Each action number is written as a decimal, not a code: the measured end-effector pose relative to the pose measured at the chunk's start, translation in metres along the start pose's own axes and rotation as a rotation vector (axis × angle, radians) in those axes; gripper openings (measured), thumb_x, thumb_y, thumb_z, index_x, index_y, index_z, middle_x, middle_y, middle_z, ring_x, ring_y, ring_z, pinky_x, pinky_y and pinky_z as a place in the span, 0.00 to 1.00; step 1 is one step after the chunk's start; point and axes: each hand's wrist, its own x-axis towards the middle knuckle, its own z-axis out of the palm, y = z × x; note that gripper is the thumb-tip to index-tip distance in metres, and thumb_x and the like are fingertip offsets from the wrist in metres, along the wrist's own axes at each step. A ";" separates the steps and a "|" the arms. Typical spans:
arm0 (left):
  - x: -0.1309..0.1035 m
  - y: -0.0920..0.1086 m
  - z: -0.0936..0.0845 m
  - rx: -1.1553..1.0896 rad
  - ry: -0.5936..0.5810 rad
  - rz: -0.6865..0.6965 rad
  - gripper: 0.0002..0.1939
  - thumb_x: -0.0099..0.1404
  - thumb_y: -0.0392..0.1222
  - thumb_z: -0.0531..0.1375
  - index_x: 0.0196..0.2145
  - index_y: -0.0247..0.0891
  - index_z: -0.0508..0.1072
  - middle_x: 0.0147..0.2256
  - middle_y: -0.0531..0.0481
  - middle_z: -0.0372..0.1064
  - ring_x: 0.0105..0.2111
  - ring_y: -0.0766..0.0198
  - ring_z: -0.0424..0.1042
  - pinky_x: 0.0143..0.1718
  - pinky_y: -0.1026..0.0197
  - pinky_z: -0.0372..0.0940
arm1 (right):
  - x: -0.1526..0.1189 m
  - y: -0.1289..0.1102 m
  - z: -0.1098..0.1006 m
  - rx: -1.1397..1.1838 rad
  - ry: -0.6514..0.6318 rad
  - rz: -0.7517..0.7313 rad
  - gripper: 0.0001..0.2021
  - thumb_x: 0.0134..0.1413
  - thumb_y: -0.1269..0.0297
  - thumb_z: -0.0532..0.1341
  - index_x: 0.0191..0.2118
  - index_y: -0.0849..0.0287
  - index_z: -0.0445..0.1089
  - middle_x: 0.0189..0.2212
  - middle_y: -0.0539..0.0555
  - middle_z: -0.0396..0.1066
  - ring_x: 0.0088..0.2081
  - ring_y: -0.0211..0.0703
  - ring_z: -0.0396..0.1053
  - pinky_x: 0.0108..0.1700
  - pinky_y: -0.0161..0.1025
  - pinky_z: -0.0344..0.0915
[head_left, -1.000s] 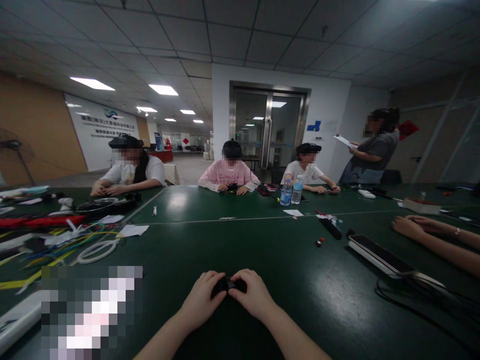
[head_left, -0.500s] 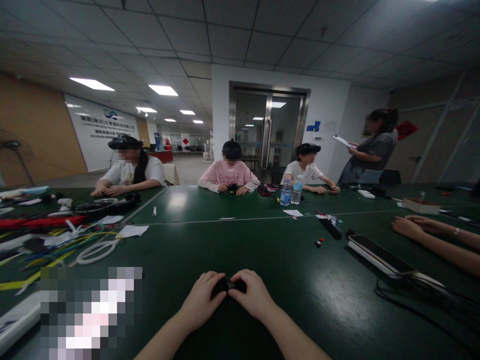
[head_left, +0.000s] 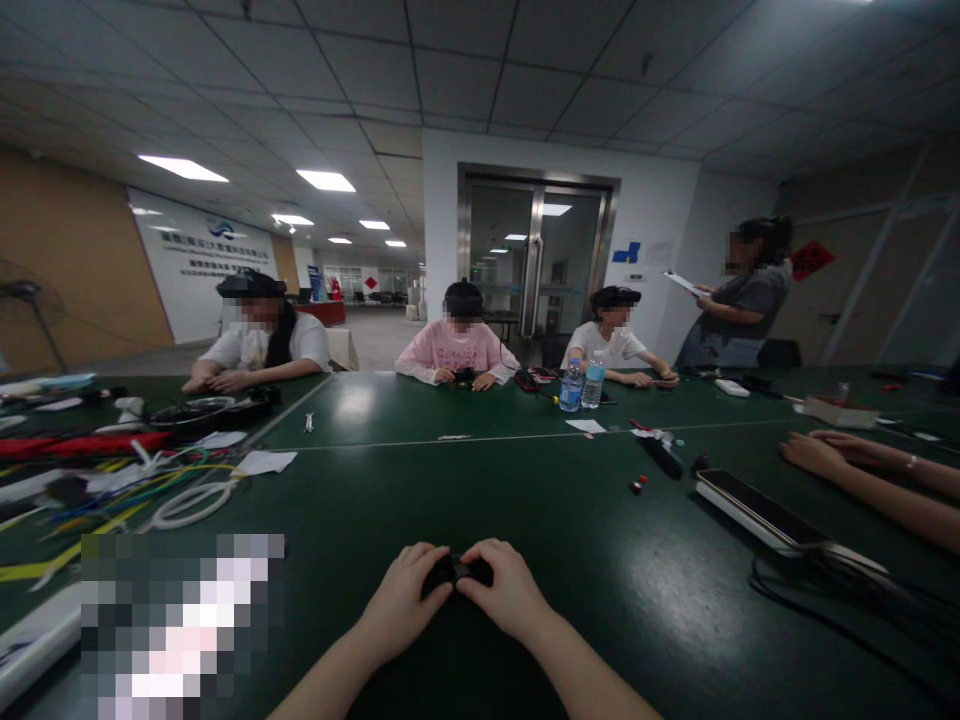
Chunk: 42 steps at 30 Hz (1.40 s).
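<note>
A small black object [head_left: 457,570] is held between my two hands, low over the near part of the dark green table [head_left: 375,500]. My left hand [head_left: 409,590] is closed on its left end, thumb on the near side and fingers on the far side. From the other side my right hand [head_left: 501,588] grips the right end, its thumb and forefinger close to the middle. Much of the object is covered by my fingers and the picture is dark, so its kind does not show.
Coloured cables [head_left: 135,490] and a white coil [head_left: 193,505] lie at left. Two water bottles [head_left: 582,385] stand further back. To the right are a phone-like slab [head_left: 772,510], black cords [head_left: 810,600] and another person's hands [head_left: 825,455]. Several people sit or stand beyond.
</note>
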 end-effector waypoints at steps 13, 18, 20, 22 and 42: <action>-0.001 0.005 -0.004 -0.008 -0.031 -0.036 0.23 0.60 0.46 0.53 0.53 0.40 0.64 0.49 0.46 0.63 0.50 0.57 0.61 0.51 0.56 0.57 | 0.000 0.001 0.000 0.019 0.006 -0.004 0.11 0.45 0.59 0.61 0.38 0.51 0.70 0.41 0.49 0.68 0.45 0.45 0.64 0.47 0.42 0.58; -0.002 0.007 -0.005 -0.008 -0.027 -0.030 0.23 0.60 0.47 0.53 0.52 0.41 0.64 0.49 0.47 0.63 0.50 0.56 0.61 0.51 0.55 0.57 | -0.002 -0.002 -0.002 0.029 -0.007 0.022 0.11 0.46 0.59 0.61 0.39 0.51 0.70 0.42 0.49 0.67 0.46 0.45 0.63 0.47 0.42 0.59; -0.002 0.005 -0.005 -0.017 -0.025 -0.030 0.23 0.60 0.47 0.53 0.52 0.42 0.64 0.49 0.47 0.63 0.50 0.56 0.61 0.51 0.55 0.57 | -0.003 -0.004 -0.003 0.040 -0.013 0.036 0.11 0.46 0.59 0.61 0.39 0.50 0.69 0.43 0.49 0.67 0.46 0.45 0.63 0.47 0.43 0.59; -0.002 0.002 -0.004 -0.027 -0.026 -0.033 0.23 0.60 0.48 0.53 0.53 0.42 0.64 0.49 0.47 0.63 0.50 0.56 0.61 0.51 0.55 0.57 | -0.004 -0.005 -0.004 0.048 -0.021 0.051 0.11 0.46 0.59 0.61 0.39 0.50 0.69 0.43 0.48 0.67 0.47 0.45 0.63 0.48 0.42 0.59; 0.000 -0.002 0.001 -0.016 0.000 -0.002 0.23 0.60 0.47 0.53 0.52 0.40 0.65 0.49 0.46 0.63 0.49 0.56 0.61 0.51 0.55 0.57 | -0.004 -0.005 -0.005 0.043 -0.012 0.044 0.11 0.46 0.59 0.61 0.39 0.50 0.70 0.42 0.49 0.67 0.47 0.45 0.63 0.49 0.43 0.57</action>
